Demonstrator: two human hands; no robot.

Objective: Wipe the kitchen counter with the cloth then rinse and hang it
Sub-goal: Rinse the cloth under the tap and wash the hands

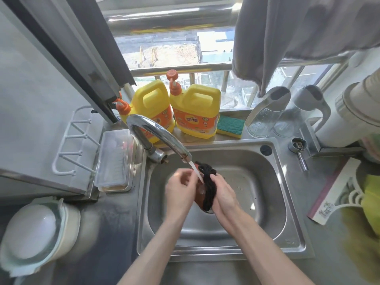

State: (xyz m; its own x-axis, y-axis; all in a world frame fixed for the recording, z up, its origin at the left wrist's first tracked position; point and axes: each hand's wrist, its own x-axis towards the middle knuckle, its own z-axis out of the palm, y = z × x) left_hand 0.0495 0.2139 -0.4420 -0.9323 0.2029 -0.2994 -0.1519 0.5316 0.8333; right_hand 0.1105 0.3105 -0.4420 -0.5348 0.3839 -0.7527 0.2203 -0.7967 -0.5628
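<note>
Held bunched in the right grip (224, 194), the dark cloth (208, 183) is being rinsed under the curved chrome tap (158, 136).
Whether the left grip (181, 189) pinches it cannot be told; wringing, then hanging, seems called for next.

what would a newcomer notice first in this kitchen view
Two bright yellow plastic detergent jugs with orange pump caps stand out on the window ledge behind the stainless steel sink. At the centre, the right hand holds a dark bunched cloth under water running from the curved chrome tap, with the left hand close beside the stream.
</note>
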